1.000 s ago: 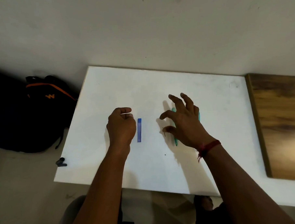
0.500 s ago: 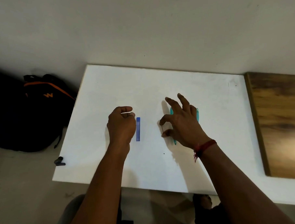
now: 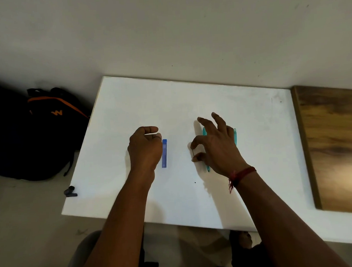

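1. Scarcely anything had moved since the earlier frames: both hands kept their places over the white table (image 3: 189, 96), and the lead stayed pinched.
2. Nearest, a red thread (image 3: 242, 172) circled the right wrist.
3. Left hand (image 3: 144, 150) sat curled in a fist, thumb tip against forefinger, just left of the blue lead case (image 3: 164, 154), which lay flat on the table.
4. Right hand (image 3: 218, 149) pinched a thin dark lead (image 3: 192, 153) between thumb and forefinger, its other fingers spread. A teal mechanical pencil (image 3: 208, 168) lay on the table, mostly hidden by that hand.
5. A small dark object (image 3: 70, 192) lay on the floor by the table's left edge. Beyond it stood a black backpack (image 3: 50, 134) with orange trim.
6. A wooden board (image 3: 333, 146) lay to the right of the table, and a pale wall (image 3: 166, 32) stood farthest.
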